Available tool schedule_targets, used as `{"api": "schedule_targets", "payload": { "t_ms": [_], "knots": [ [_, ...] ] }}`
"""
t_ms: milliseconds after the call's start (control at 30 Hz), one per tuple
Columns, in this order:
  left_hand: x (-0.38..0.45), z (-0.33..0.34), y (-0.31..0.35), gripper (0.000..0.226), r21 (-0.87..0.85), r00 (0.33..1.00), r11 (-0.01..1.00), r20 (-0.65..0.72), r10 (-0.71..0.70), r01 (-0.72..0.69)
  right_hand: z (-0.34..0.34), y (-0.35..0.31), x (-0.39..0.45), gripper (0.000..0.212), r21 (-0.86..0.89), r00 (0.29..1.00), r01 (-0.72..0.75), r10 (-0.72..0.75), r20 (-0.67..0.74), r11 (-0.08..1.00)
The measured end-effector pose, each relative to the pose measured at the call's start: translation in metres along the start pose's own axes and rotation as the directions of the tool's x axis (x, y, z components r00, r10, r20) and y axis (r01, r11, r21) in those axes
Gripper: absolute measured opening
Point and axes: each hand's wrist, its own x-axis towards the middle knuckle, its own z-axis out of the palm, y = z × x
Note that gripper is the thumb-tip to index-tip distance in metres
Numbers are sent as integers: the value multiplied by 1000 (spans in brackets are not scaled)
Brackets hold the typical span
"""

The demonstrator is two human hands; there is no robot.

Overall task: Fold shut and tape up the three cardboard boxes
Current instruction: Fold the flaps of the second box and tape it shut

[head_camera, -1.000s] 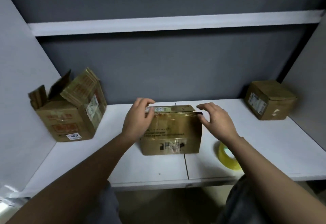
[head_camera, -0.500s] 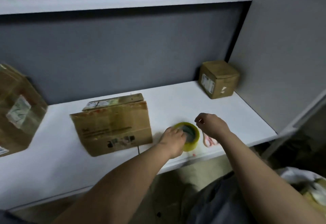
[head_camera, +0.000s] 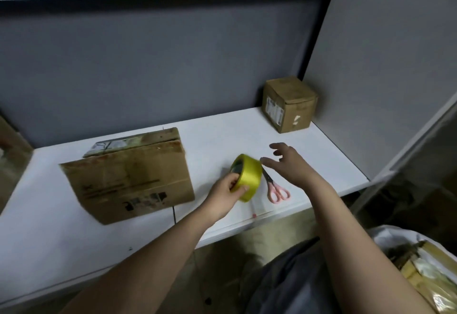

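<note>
Yellow tape roll (head_camera: 246, 177) is gripped in the left hand (head_camera: 226, 193), thumb on the outer band and fingers curled into the core, lifted on edge above the front part of the white shelf (head_camera: 222, 130); judged: held this way so the free end faces the other hand. Right hand (head_camera: 288, 165) hovers just beside the roll with fingers spread and relaxed, holding nothing, index tip near the roll's rim, probably searching for the tape end. Pink-handled scissors (head_camera: 275, 188) lie flat on the shelf below the right hand, near the front edge, blades pointing back toward the roll; judged: left within reach for cutting. Middle box (head_camera: 128, 177) stands left of the roll, toward the front edge, its top flaps folded down; whether the seam is already taped cannot be told. Contents hidden. Small box (head_camera: 289, 104) sits in the back right corner against the side panel, closed, label on its left face; contents not visible. A third box (head_camera: 12, 148) shows only as a blurred sliver at the left edge. Judged step: drawing tape for the middle box.
</note>
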Motion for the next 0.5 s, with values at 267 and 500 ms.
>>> {"api": "schedule_targets", "payload": {
  "t_ms": [267,500],
  "knots": [
    [-87,-57,34,19,-213,986,963,-50,159,-166,19,-71,-71,47,380,920,371,-391,-26,847],
    [-158,-107,42,17,-56,957,967,-168,237,-249,47,-128,-120,37,209,739,673,-656,-153,709]
  ]
}}
